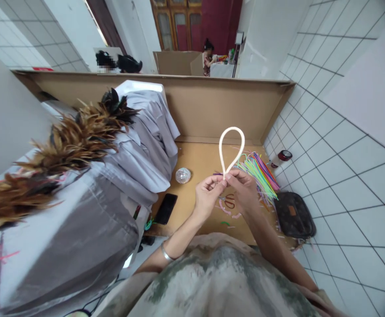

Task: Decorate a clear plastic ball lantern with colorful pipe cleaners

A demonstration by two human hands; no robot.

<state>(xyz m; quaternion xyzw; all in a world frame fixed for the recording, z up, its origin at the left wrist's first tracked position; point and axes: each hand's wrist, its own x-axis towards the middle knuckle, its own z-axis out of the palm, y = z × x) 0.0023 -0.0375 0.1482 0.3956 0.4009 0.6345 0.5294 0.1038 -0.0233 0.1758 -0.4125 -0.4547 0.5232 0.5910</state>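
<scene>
A cream-white pipe cleaner (243,140), bent into a teardrop loop, stands upright above my fingertips. My left hand (209,191) pinches the crossing at its lower end between thumb and fingers. From the other side my right hand (243,187) grips the same spot, its thumb pressed close to the left one. Below the hands, partly covered by them, brown bent pieces (230,201) and pink curved pieces (224,209) lie on the wooden table (192,211). A bundle of coloured pipe cleaners (258,174) spreads just beyond my right hand.
To the left are a clear faceted ball (183,175), a black phone (166,208) and a grey cloth (146,132) topped with brown feathers (76,136). A black pouch (293,214) and a dark-capped jar (281,157) sit by the tiled wall. Cardboard (219,108) edges the back; people are beyond.
</scene>
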